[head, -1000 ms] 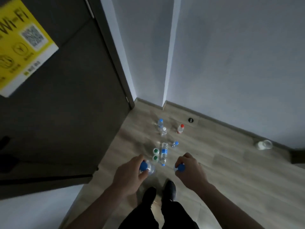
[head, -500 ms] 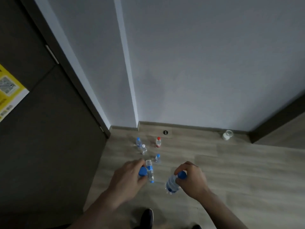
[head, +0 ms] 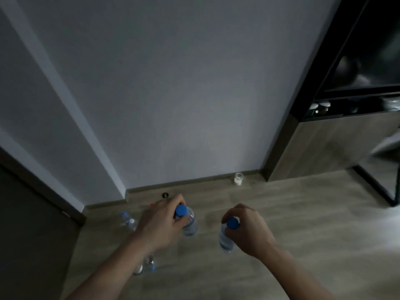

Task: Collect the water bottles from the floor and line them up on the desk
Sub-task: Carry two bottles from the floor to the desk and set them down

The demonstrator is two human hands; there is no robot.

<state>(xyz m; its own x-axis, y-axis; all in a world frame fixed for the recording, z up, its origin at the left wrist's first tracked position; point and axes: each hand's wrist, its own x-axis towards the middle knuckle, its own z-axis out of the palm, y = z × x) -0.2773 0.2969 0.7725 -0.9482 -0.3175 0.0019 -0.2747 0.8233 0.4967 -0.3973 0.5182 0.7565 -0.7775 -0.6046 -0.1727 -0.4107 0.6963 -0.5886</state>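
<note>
The left hand (head: 161,224) grasps a blue-capped water bottle (head: 188,221) by its neck, fingers curled round the cap. The right hand (head: 246,230) pinches a second blue-capped bottle (head: 225,240) the same way, so both hang above the wooden floor (head: 303,224). More bottles (head: 127,220) remain on the floor near the wall corner and under the left forearm. A dark counter (head: 337,114) shows at upper right. Held only at the caps, a swinging bottle may slip, and a step could strike the bottles underfoot.
</note>
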